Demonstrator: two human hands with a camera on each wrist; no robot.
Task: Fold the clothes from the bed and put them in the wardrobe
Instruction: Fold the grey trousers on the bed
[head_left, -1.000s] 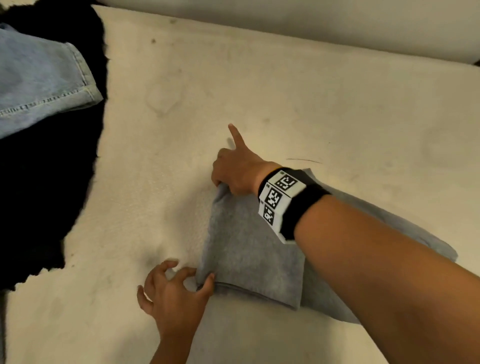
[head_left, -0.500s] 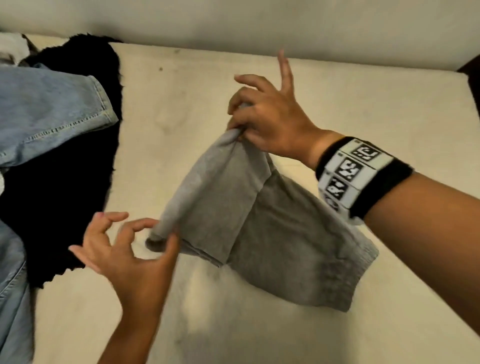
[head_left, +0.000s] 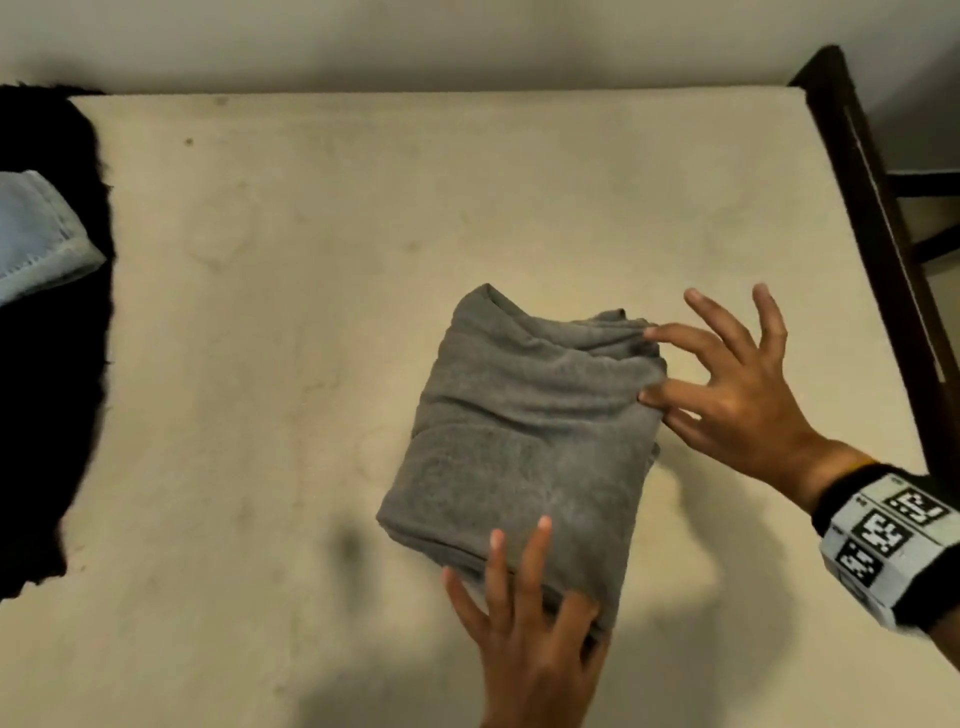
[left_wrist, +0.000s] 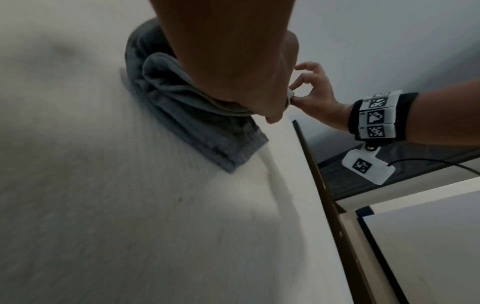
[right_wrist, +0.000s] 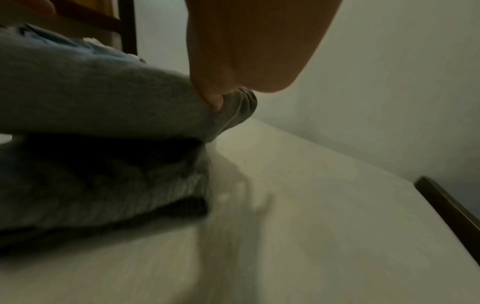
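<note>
Fingers (head_left: 524, 566) of both hands straight, touching one folded grey garment (head_left: 524, 431) on bed (head_left: 311, 312)

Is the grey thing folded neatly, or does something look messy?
Mostly neat. The grey garment lies folded on the mattress, but its far edge is bunched into wrinkles where the right hand touches it. The left hand rests on the near edge.
</note>
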